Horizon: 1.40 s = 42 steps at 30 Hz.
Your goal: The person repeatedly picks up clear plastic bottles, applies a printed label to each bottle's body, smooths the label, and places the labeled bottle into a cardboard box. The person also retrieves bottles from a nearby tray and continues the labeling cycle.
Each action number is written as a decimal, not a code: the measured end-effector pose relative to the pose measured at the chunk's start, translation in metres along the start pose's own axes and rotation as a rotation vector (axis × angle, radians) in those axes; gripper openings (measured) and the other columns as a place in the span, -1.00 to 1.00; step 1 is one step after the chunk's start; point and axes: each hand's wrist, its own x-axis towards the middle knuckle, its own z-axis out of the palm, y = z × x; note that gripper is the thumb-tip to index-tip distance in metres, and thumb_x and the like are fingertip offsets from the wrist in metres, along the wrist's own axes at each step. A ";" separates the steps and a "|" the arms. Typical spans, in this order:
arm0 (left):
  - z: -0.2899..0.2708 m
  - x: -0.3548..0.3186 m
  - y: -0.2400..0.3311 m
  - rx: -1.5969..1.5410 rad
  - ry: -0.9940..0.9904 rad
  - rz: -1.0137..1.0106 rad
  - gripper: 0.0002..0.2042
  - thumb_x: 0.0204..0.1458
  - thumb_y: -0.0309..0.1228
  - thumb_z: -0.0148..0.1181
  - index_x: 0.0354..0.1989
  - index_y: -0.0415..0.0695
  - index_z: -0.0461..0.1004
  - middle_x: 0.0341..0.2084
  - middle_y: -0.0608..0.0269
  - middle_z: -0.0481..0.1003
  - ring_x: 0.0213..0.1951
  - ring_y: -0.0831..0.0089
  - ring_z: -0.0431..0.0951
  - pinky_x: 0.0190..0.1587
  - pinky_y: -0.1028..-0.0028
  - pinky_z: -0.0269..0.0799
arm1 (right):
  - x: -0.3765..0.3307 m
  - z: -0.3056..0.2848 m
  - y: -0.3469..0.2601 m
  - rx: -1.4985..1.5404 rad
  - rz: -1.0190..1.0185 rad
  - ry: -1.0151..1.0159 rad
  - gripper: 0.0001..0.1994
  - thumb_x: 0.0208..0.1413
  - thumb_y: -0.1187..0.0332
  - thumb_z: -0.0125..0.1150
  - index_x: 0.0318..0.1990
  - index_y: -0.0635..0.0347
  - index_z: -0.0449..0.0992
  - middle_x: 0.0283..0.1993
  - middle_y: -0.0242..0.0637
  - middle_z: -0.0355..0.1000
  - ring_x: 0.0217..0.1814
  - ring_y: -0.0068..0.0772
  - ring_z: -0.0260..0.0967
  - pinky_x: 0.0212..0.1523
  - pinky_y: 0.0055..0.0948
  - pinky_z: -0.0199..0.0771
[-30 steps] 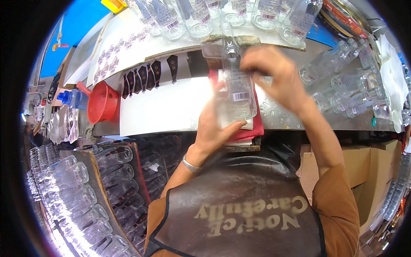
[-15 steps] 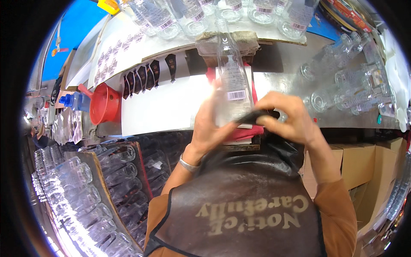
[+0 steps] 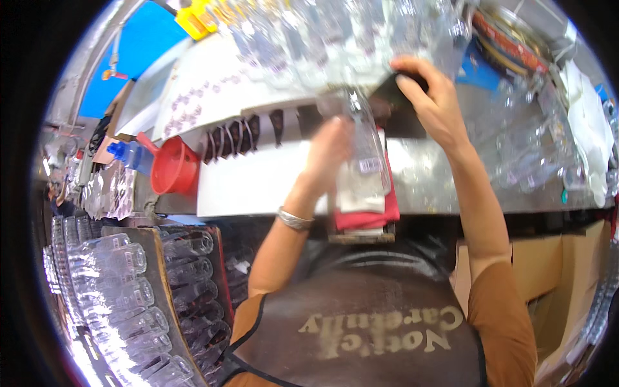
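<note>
Clear glass, one bottle (image 3: 363,145), gripped by one left hand (image 3: 329,151); one right hand (image 3: 431,97) clasps one dark object (image 3: 394,87).

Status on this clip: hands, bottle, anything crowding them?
Left hand grips clear plastic bottle, upright. Right hand up on a dark object by the bottle's top. Rows of clear bottles crowd just beyond.

The picture is bright. Strong light shines on the white surface (image 3: 258,184) in the middle and on the clear bottles (image 3: 122,290) at the lower left, which glare. The left hand (image 3: 332,151) and the top bottles are blurry. The round edges bend and turn black.
</note>
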 end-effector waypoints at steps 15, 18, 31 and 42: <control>0.056 -0.065 0.059 0.329 -0.041 0.563 -0.66 0.22 -0.43 0.18 0.14 -0.24 0.39 -0.09 0.16 0.56 0.02 0.42 0.52 0.11 0.40 0.39 | -0.048 0.001 -0.026 0.203 0.387 -0.089 -0.73 0.36 0.28 0.03 -0.03 0.27 0.57 -0.42 -0.47 0.46 -0.40 -0.76 0.25 -0.35 -0.69 0.23; 0.015 -0.068 0.113 0.350 0.310 0.759 -0.68 0.27 -0.40 0.10 0.15 -0.26 0.40 -0.11 0.09 0.58 0.03 0.35 0.54 0.15 0.37 0.37 | -0.056 -0.021 -0.019 0.163 0.418 -0.022 -0.74 0.36 0.28 0.05 -0.04 0.25 0.58 -0.43 -0.45 0.45 -0.48 -0.77 0.21 -0.44 -0.69 0.19; -0.201 0.196 0.314 0.927 0.793 1.039 -0.45 0.12 -0.07 0.25 0.06 -0.35 0.45 -0.07 -0.09 0.57 -0.02 0.17 0.58 0.07 0.33 0.43 | -0.081 -0.013 -0.016 -0.053 0.574 -0.060 -0.83 0.22 0.47 0.11 -0.12 0.34 0.56 -0.44 -0.38 0.46 -0.42 -0.64 0.38 -0.36 -0.61 0.33; -0.255 0.350 0.315 1.010 0.547 0.824 -0.65 0.24 -0.31 0.08 0.04 -0.35 0.47 -0.22 -0.01 0.57 -0.10 0.27 0.57 -0.01 0.32 0.47 | -0.088 -0.028 -0.026 -0.336 0.545 -0.077 -0.82 0.09 0.53 0.21 -0.15 0.32 0.59 -0.37 -0.21 0.54 -0.35 -0.49 0.51 -0.31 -0.48 0.47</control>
